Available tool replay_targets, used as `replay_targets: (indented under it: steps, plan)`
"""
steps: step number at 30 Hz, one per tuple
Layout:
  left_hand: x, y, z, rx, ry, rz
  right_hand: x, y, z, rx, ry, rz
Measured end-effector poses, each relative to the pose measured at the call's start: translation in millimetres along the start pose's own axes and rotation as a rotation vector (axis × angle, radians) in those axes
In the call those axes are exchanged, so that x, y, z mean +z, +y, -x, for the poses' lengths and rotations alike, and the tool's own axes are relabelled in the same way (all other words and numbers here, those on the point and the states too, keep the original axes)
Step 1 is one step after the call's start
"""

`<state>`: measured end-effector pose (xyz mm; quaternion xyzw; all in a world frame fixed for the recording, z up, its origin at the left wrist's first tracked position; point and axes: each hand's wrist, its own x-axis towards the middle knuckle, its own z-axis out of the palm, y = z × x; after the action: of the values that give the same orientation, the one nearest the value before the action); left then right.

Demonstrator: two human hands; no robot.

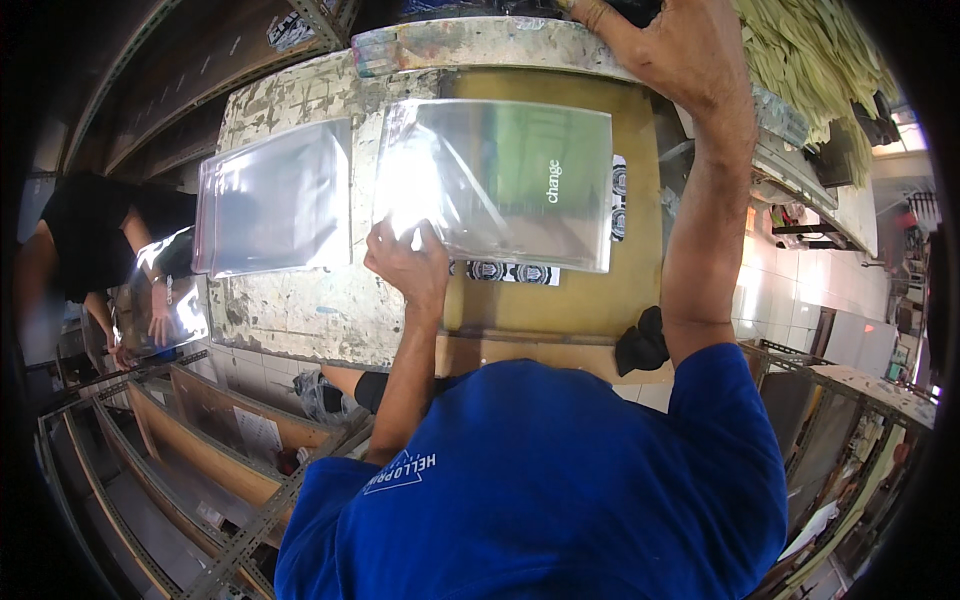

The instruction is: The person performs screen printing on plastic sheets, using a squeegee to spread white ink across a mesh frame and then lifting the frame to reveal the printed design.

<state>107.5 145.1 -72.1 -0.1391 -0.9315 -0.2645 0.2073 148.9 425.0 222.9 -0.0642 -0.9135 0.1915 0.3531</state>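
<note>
A clear plastic bag (480, 140) with white lettering lies flat on an olive-yellow board (560, 310) in front of me. My left hand (408, 266) is at its near left corner, with fingers closed on the plastic edge. To the left, a stack of clear plastic bags (275, 205) rests on the paint-stained table (310, 310). My right arm stretches forward, and my right hand (675, 50) is at the far edge of the board beside a dark object (632, 10). Its fingertips are partly cut off by the picture's edge.
Black-and-white patterned strips (515, 273) show beside and under the bag. A black cloth (642, 345) lies at the board's near right corner. Yellowish strips (810, 70) heap at far right. Another person (90, 240) handles shiny plastic at left. A metal-framed rack (180, 440) stands near left.
</note>
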Motion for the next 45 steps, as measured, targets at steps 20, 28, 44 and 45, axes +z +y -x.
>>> replay_targets:
  steps: [20, 28, 44, 45]
  plan:
    - [-99.4, -196.9, -98.6, -0.364, 0.235, 0.335, 4.5, 2.0, 0.5, 0.134, -0.02, 0.014]
    - [-125.2, -324.5, -75.8, -0.526, 0.376, 0.126, 10.4, -3.6, 6.5, -0.043, 0.116, 0.208]
    - [-62.1, 21.4, -53.9, -0.263, -0.396, 1.451, 36.1, 0.7, 112.0, -0.066, -0.03, 0.167]
    - [-64.8, 46.3, -42.5, -0.229, -0.462, 1.529, 38.3, -1.3, 128.4, -0.057, -0.069, 0.139]
